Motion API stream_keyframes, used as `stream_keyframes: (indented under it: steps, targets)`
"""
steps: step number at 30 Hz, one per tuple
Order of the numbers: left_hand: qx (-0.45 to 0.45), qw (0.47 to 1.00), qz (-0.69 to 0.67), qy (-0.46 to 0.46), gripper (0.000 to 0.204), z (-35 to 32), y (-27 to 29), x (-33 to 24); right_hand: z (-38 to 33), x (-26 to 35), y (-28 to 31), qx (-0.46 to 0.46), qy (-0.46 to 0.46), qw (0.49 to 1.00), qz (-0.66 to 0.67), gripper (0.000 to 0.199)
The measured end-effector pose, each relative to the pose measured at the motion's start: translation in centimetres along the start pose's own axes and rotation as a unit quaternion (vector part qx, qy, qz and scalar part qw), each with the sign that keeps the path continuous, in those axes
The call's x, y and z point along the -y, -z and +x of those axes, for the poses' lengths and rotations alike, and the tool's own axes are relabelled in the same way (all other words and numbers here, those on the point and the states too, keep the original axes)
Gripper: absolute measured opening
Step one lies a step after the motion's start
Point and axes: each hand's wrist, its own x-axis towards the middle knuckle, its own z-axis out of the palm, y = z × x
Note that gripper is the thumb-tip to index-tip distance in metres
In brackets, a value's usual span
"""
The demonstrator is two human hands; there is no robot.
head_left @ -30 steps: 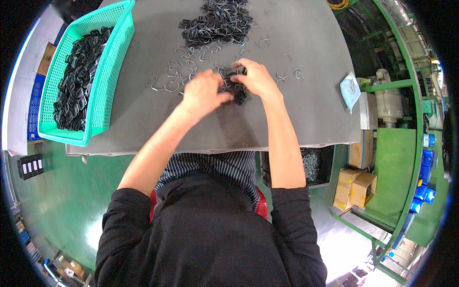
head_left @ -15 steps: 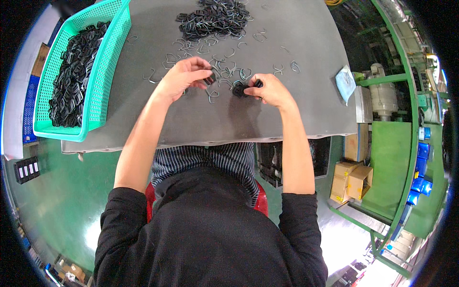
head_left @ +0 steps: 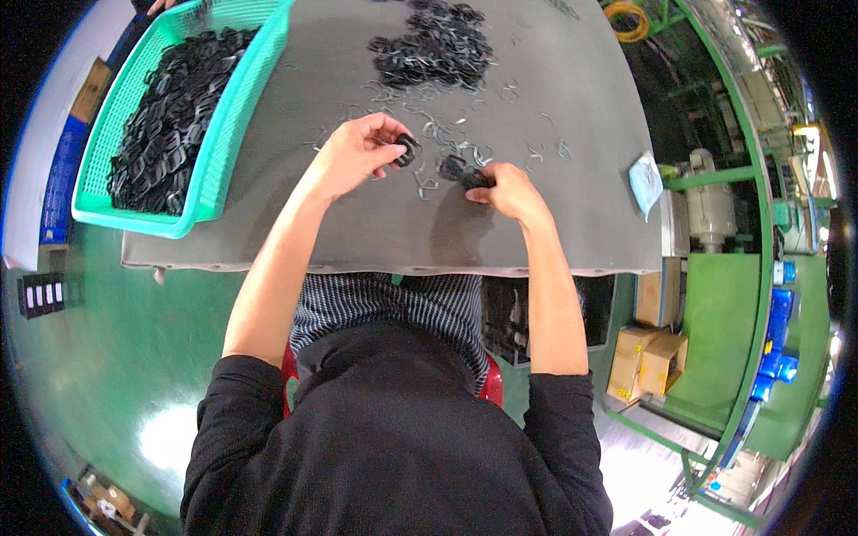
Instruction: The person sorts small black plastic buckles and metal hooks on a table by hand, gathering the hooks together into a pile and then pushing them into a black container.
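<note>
The left hand (head_left: 356,159) is above the grey tabletop (head_left: 554,228), its thumb and fingers pinched around a small black plastic piece (head_left: 407,150). To its right, the right hand (head_left: 506,189) has thumb and fingers closed on a little cluster of black plastic pieces (head_left: 458,170), which sticks out toward the left hand (how many pieces it counts, I cannot tell). Whether that cluster touches the tabletop is also unclear. The two hands are apart, with bent metal wire hooks (head_left: 427,186) lying loose between and beyond them.

Farther back on the tabletop sits a heap of black pieces (head_left: 438,54), with more hooks scattered along its near edge. On the left stands a teal perforated plastic basket (head_left: 234,125), filled well up with similar black pieces. A light blue packet or cloth (head_left: 645,185) lies at the tabletop's right edge. Below, to the right, are open cardboard boxes (head_left: 660,364); a yellow coiled hose (head_left: 627,22) hangs beyond the far right corner.
</note>
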Motion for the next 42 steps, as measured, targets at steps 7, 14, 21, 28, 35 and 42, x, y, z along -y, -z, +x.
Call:
stream_keyframes:
  steps: [7, 14, 21, 28, 35, 42]
  targets:
    - [-0.403, 0.817, 0.346, -0.225, 0.017, -6.9, 7.1, -5.7, 1.4, 1.8, 3.2, 0.037, 0.009, 0.997, 0.06, 0.028]
    - [-0.505, 0.748, 0.388, -0.19, 0.01, -11.1, 9.3, -7.0, 3.9, 26.2, 6.8, -0.035, 0.379, 0.89, 0.251, 0.032]
    - [-0.201, 0.908, 0.348, -0.114, 0.012, -6.7, 0.4, 0.7, 7.3, 32.2, 7.3, 0.032, 0.475, 0.818, 0.324, 0.055]
    - [-0.121, 0.882, 0.401, -0.218, 0.035, 3.1, -7.7, 1.7, 6.4, -4.9, 9.7, -0.327, 0.116, 0.874, 0.341, 0.055]
    - [-0.06, 0.901, 0.407, -0.138, 0.028, 4.9, -9.9, 2.8, 7.0, -16.7, 3.1, -0.374, -0.134, 0.918, -0.017, 0.066]
    - [-0.184, 0.94, 0.246, -0.146, 0.018, 1.1, -4.5, -1.3, 13.2, -7.2, 0.7, -0.302, 0.122, 0.942, -0.075, 0.065]
